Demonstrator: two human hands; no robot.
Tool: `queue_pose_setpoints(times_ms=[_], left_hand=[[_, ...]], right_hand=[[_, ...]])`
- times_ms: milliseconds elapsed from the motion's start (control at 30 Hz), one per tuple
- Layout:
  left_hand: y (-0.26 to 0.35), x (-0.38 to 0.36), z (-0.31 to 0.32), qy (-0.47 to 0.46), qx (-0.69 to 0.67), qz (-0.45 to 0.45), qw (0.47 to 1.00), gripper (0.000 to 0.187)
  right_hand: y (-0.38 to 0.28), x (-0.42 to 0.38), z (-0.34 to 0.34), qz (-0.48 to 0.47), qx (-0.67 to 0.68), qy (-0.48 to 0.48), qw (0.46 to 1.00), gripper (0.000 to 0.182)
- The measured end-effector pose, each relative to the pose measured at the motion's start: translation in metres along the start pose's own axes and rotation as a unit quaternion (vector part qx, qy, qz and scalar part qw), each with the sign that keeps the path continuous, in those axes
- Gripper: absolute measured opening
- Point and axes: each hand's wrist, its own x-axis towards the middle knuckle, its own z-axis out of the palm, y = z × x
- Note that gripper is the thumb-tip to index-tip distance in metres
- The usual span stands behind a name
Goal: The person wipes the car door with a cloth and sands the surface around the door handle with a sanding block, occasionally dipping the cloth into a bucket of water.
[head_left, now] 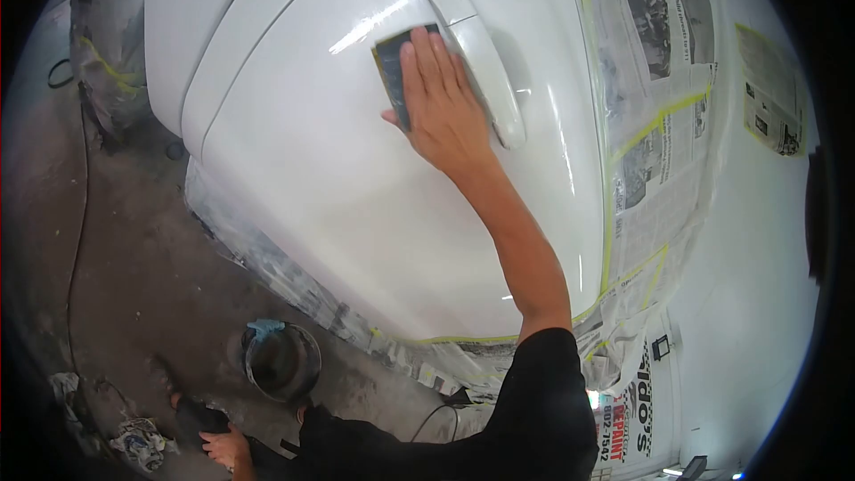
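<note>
My right hand [441, 111] presses a dark sheet of sandpaper [390, 55] against a white car door [356, 214]. The fingers lie together over the sheet, with the thumb apart on its left side. Whether a block sits under the sheet is hidden. Just right of these fingers runs the white door handle [485, 67], with its upper end above the hand. At the bottom left, my left hand [227, 447] rests on a dark-clothed leg, its fingers extended and nothing visible in them.
Newspaper [655, 151] and yellow tape mask the window area. Masking film [267, 254] runs along the door's lower edge. On the floor stands a dark bucket [312, 352] of liquid with a blue cloth [265, 328] on its rim. A crumpled rag [142, 443] and a hose [82, 214] lie left.
</note>
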Motion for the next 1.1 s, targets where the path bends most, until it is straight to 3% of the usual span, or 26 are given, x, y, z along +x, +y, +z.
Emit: queue_pose_setpoints(times_ms=[100,233,433,567,767,900,1000,1100], left_hand=[[0.001,0.0,0.007,0.01,0.002,0.018,1.0,0.094],[-0.002,0.004,0.007,0.021,0.0,0.006,1.0,0.094],[0.004,0.001,0.008,0.014,0.009,0.009,1.0,0.093],[-0.004,0.003,0.008,0.023,-0.001,0.006,1.0,0.092],[0.003,0.002,0.005,0.028,0.001,0.01,1.0,0.092],[0.0,0.004,0.008,0.025,-0.012,0.003,1.0,0.094],[0.003,0.004,0.007,0.021,0.001,0.006,1.0,0.095],[0.001,0.002,0.0,0.02,-0.002,0.005,1.0,0.095]], right_hand=[[0.0,0.042,0.001,-0.019,0.02,0.05,0.998,0.081],[0.003,0.007,-0.002,0.006,0.028,0.013,1.0,0.08],[-0.007,0.045,0.016,0.003,0.03,0.083,0.996,0.083],[-0.002,0.007,0.004,0.021,0.029,0.044,0.998,0.08],[-0.004,0.045,0.01,0.015,0.058,0.072,0.996,0.08],[-0.002,0.006,0.006,0.012,0.03,0.055,0.998,0.08],[-0.004,0.051,0.01,-0.006,0.045,0.087,0.995,0.083],[0.0,0.045,0.014,0.002,0.065,0.087,0.994,0.084]])
